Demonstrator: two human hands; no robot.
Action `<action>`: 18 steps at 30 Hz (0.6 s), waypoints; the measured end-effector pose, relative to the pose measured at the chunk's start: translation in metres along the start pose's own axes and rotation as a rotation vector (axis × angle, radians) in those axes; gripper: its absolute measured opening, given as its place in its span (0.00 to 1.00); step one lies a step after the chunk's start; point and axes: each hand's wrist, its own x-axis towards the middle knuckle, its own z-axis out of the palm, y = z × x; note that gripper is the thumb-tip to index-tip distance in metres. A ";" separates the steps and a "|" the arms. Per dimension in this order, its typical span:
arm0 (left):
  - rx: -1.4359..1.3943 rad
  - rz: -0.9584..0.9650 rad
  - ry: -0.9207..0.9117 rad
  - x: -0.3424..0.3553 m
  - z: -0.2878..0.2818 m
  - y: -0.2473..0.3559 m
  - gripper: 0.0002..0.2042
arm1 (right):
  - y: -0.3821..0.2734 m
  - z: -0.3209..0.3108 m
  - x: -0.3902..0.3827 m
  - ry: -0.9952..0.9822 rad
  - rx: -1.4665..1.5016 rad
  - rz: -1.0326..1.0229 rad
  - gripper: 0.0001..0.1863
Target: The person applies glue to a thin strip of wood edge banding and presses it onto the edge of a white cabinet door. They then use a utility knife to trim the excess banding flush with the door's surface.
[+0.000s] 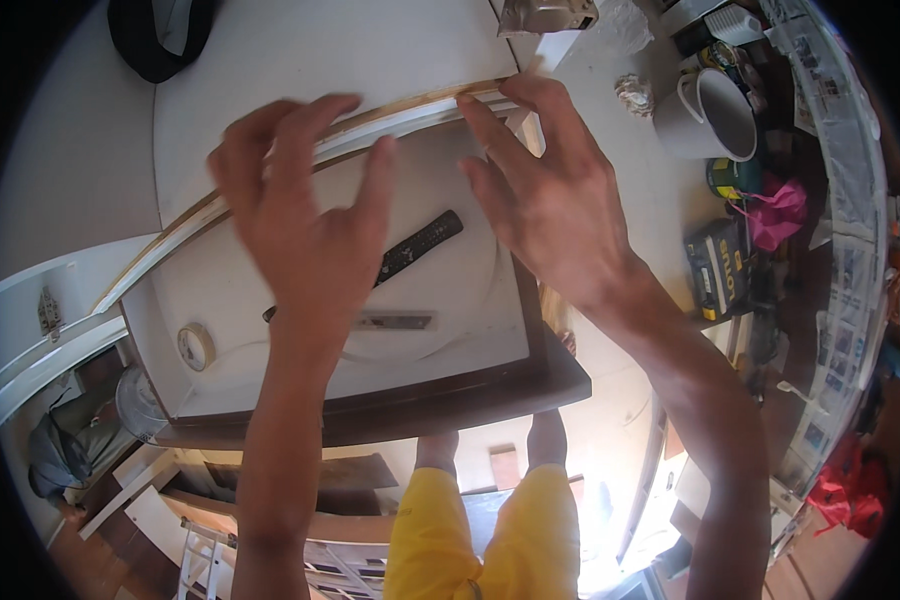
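Observation:
Both hands reach over a pulled-out drawer with a dark front and a pale bottom. My left hand is slightly blurred, its fingers spread and nothing in them, above the drawer's far left part. My right hand is at the far right corner, fingers apart; its fingertips are at the white and wood edging strip of the cabinet, and whether they touch it I cannot tell. Inside the drawer lie a black remote control, partly behind my left hand, a flat grey metal piece and a tape roll.
A black strap loop and a brownish metal tool rest on the white top beyond. At right are a white bucket, a pink bag and a dark package. A transparent fan-like disc stands left of the drawer.

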 end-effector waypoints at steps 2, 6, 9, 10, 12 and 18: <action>-0.062 0.024 0.004 0.010 0.013 0.006 0.22 | -0.001 -0.001 0.001 0.015 0.007 0.006 0.24; -0.109 0.006 -0.016 0.022 0.030 0.012 0.23 | -0.002 0.001 -0.003 0.034 0.029 0.040 0.25; -0.124 -0.007 -0.044 0.025 0.031 0.010 0.25 | -0.006 0.004 -0.004 0.040 0.045 0.095 0.26; -0.136 -0.017 -0.049 0.024 0.032 0.010 0.25 | -0.006 0.005 -0.005 0.053 0.053 0.091 0.26; -0.127 -0.006 -0.050 0.027 0.034 0.009 0.27 | -0.006 0.007 -0.004 0.079 0.068 0.083 0.27; -0.060 -0.033 -0.055 0.025 0.032 0.016 0.27 | 0.017 0.008 -0.017 0.079 0.035 0.001 0.27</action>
